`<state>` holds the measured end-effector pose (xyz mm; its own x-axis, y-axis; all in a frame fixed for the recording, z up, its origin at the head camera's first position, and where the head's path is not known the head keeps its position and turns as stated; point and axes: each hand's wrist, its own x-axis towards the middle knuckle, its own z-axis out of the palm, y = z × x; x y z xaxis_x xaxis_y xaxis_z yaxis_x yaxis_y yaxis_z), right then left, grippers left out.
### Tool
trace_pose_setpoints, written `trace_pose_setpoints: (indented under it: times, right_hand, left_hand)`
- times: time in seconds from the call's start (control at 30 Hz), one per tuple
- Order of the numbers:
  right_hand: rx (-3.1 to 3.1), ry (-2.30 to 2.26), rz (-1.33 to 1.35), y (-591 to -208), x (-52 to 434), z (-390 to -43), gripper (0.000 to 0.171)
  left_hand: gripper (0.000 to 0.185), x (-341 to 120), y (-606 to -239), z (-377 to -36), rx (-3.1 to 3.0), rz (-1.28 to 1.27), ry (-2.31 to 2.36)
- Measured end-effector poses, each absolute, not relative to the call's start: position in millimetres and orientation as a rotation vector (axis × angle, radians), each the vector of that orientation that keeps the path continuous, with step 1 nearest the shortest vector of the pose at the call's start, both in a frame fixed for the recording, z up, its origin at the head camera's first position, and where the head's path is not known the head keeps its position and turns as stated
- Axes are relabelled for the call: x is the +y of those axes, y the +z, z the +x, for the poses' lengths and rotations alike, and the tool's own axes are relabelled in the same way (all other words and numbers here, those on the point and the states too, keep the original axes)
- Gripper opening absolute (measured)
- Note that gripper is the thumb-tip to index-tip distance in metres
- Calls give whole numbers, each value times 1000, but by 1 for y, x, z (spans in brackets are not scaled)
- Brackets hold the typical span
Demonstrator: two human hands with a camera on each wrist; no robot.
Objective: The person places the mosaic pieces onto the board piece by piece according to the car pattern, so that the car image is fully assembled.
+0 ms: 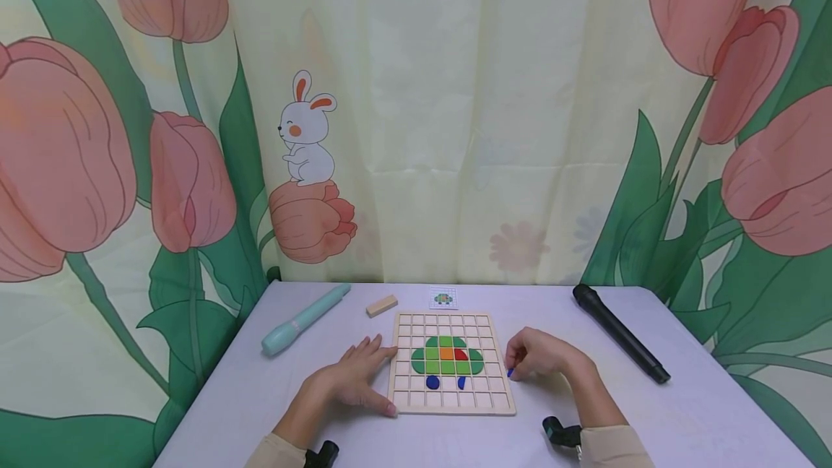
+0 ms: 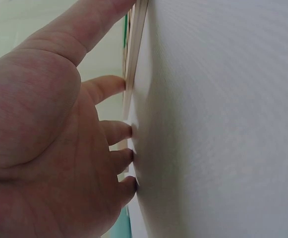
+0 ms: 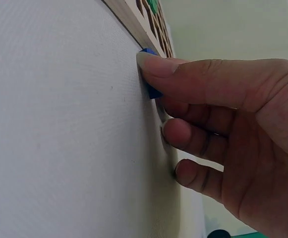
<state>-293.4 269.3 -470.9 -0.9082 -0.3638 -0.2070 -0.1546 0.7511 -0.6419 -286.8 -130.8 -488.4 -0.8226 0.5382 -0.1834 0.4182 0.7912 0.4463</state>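
Observation:
A wooden grid board [image 1: 455, 408] lies on the white table, with green, orange and red pieces forming a rounded shape in its middle. Below that shape sit a round blue piece [image 1: 432, 382] and a narrow blue piece [image 1: 461, 383]. My left hand [image 1: 354, 375] rests spread at the board's left side, its thumb by the lower left corner and index fingertip against the edge. Just off the board's right edge, my right hand [image 1: 542, 354] pinches a small blue piece [image 3: 154, 92] between thumb and index finger, low over the table; the fingers partly hide it.
Behind the board lie a small wooden block [image 1: 381, 305] and a printed pattern card [image 1: 443, 298]. A teal tapered cylinder [image 1: 305, 320] is at the left and a black microphone-like stick [image 1: 620, 334] at the right. A curtain with printed tulips hangs behind the table.

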Motion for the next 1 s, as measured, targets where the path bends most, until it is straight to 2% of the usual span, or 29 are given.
trace_pose_setpoints:
  times: [0.23,0.43,0.7,1.0]
  right_hand:
    - [2633,-959,-377,-471,272,-295,16]
    - [2562,-1130,-537,-467,270,-300,7]
    - [2492,-1210,-585,-460,258,-299,16]
    - [2449,-1238,-597,-463,251,-298,14]
  left_hand:
    - [110,-130,-488,-286,2673,723,562]
    - [110,-130,-486,-285,2669,706,575]
    - [110,-130,-486,-286,2683,713,570]
    - [110,-130,-487,-286,2671,709,587]
